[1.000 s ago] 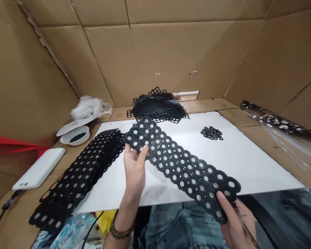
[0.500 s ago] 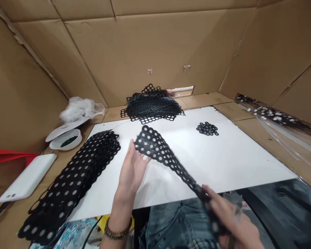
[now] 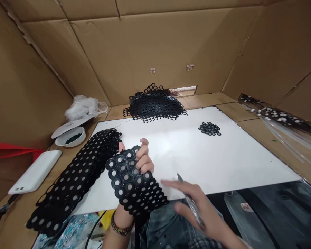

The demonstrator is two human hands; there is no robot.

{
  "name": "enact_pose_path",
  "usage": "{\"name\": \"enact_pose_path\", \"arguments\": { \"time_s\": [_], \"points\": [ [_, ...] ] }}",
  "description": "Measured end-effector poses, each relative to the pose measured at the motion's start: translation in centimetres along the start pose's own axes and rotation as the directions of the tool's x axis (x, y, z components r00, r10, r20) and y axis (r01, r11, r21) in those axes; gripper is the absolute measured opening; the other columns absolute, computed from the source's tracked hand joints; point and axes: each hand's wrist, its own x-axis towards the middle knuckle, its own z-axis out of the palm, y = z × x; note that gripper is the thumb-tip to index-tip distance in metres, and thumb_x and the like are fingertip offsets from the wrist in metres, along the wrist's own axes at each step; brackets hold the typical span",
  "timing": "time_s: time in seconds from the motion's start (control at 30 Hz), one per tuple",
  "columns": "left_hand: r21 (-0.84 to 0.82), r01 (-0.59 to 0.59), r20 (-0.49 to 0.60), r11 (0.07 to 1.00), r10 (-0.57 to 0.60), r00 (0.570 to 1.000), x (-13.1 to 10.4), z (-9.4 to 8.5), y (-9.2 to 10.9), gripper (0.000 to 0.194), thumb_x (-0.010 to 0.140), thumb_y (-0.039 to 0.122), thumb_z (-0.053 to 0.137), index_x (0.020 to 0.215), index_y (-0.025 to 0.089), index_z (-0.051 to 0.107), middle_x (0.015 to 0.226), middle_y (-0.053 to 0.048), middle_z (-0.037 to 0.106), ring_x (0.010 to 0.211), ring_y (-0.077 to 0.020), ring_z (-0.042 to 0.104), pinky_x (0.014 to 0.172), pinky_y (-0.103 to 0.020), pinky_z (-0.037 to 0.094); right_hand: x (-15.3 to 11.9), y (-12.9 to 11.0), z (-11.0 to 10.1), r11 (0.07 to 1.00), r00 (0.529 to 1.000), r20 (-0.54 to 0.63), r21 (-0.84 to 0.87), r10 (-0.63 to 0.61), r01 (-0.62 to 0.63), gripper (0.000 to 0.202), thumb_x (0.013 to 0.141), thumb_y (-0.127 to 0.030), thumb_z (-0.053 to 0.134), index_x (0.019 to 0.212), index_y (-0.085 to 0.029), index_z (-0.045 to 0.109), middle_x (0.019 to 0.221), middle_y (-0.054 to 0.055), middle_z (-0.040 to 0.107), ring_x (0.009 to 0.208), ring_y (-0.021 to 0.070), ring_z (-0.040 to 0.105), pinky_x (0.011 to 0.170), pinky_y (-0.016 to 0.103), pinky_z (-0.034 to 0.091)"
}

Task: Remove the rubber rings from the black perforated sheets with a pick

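Observation:
My left hand (image 3: 145,159) is closed on a black strip of joined rings (image 3: 126,177), held up over the near edge of the white board. The strip lies across the palm with its lower part folded and hanging over the wrist. To the right, my right hand (image 3: 197,204) is apart from the strip, its fingers partly stretched. A slim pointed metal tool (image 3: 191,202) is held in that hand, its tip up; its exact kind is unclear. A long stack of similar black strips (image 3: 80,173) lies just left of my left hand.
On the white board (image 3: 238,155) lies a small pile of black rings (image 3: 209,128). Black ring mesh (image 3: 155,107) is heaped at the back. At left are a white bowl (image 3: 79,140), a plastic bag (image 3: 84,108) and a white power bank-like block (image 3: 36,172). Cardboard walls (image 3: 158,41) surround the board.
The strip, earlier stretched between both hands, is now gathered in my left hand, its near end raised to face me. My right hand has let go of it and moved left and up.

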Motion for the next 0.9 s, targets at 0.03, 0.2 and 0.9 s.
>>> {"name": "enact_pose_path", "arguments": {
  "time_s": [0.03, 0.2, 0.9],
  "points": [
    [-0.004, 0.013, 0.008, 1.000, -0.013, 1.000, -0.1, 0.1, -0.2, 0.043, 0.083, 0.060, 0.055, 0.097, 0.019, 0.053, 0.050, 0.012, 0.042, 0.030, -0.0004, 0.034, 0.027, -0.009, 0.027, 1.0, 0.2, 0.8, 0.996, 0.997, 0.023, 0.050, 0.077, -0.078, 0.042, 0.084, -0.053, 0.057, 0.120, -0.032, 0.062, 0.105, 0.004, 0.072, 0.089, 0.0218, 0.070, 0.078, 0.033, 0.058],
    [0.032, 0.094, 0.029, 0.995, -0.095, 0.995, -0.2, 0.7, -0.7, 0.049, 0.088, 0.060, 0.042, 0.095, 0.014, 0.057, 0.053, 0.007, 0.049, 0.037, -0.0033, 0.045, 0.036, -0.011, 0.037, 4.1, 0.6, 5.2, 0.918, 0.944, 0.169, 0.236, 0.283, -0.317, 0.035, 0.084, -0.047, 0.058, 0.069, -0.015, 0.064, 0.055, -0.002, 0.052, 0.051, 0.0095, 0.044, 0.048, 0.020, 0.040],
    [0.684, 0.041, -0.155, 0.728, 0.091, 0.984, -1.1, 2.2, -1.8, 0.053, 0.081, 0.016, 0.067, 0.130, 0.029, 0.052, 0.124, -0.002, 0.066, 0.113, -0.0221, 0.061, 0.095, -0.030, 0.048, 6.3, 3.1, -1.1, 0.997, 0.926, -0.371, 0.006, -0.066, 0.073, 0.056, 0.089, -0.065, 0.032, 0.126, -0.024, 0.042, 0.086, 0.003, 0.061, 0.068, 0.0154, 0.058, 0.064, 0.031, 0.054]
  ]
}}
